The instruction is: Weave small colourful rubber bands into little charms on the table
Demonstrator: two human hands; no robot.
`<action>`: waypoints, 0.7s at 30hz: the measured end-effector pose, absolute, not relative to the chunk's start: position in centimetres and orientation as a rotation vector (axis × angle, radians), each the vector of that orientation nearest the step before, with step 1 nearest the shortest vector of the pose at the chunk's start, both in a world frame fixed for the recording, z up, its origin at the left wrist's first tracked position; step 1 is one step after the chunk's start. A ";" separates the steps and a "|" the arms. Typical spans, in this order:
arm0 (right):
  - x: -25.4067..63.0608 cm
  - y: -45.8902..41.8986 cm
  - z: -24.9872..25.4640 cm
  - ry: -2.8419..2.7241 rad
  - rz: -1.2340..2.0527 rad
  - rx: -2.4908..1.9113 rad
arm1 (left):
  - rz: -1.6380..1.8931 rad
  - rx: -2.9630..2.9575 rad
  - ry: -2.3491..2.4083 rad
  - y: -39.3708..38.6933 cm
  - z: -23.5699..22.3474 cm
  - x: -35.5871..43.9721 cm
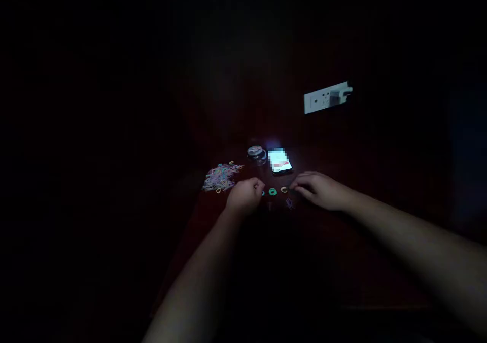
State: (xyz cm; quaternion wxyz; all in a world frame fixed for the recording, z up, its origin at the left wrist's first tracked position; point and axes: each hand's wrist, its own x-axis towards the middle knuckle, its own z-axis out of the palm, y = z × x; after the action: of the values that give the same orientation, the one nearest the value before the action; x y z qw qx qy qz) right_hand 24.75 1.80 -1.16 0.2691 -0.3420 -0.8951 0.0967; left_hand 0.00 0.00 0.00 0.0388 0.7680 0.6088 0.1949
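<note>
In the dim light my left hand (244,197) is closed, fingers curled, beside a small blue ring (262,193) that it partly covers. My right hand (317,188) has its fingertips pinched together just right of a small yellow ring (284,190). Whatever either hand may hold is too small and dark to make out. Between the hands lies a green ring (273,192). A few purple bands (289,203) lie nearer to me. Left of my left hand is a loose pile of thin, multicoloured bands (220,177), which look like small elastics.
Beyond my hands a lit phone (279,160) lies on the dark reddish table (198,231). A small lidded clear jar (257,155) stands left of the phone. A white socket panel (327,98) is farther back at the right. Most surroundings are dark.
</note>
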 end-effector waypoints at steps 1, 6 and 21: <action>24.9 1.9 -1.3 -2.393 0.270 -0.944 | 0.608 2.306 1.959 0.4 -0.1 -0.8; 25.3 2.5 -1.7 -2.325 0.330 -0.965 | 0.572 2.027 2.303 2.7 -1.4 -5.2; 25.0 1.8 -1.2 -2.274 0.395 -0.950 | 0.751 1.856 2.413 5.0 -3.9 -8.2</action>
State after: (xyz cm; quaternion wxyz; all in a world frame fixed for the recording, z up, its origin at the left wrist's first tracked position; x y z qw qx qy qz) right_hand 24.96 1.78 -1.17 0.3171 -0.3609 -0.8641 0.1501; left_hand -8.24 4.97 -3.89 0.0028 0.5920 0.7695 0.2395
